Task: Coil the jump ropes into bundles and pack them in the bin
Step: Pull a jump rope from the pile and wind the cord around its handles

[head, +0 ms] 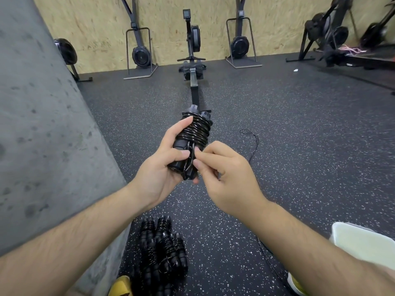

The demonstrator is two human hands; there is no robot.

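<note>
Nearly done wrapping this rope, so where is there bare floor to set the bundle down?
Open floor lies ahead between the concrete wall and the loose rope, either side of the rowing machine. Another bare strip runs between the finished bundles and the white bin. By the feet it is crowded. Both left hand and right hand hold the bundle.

Both forearms are bare here, no sleeves, no watch, no rings on the left hand [159, 167] or right hand [226, 178]. Down below, yellow shoes [119, 285], the right one white-edged.
</note>
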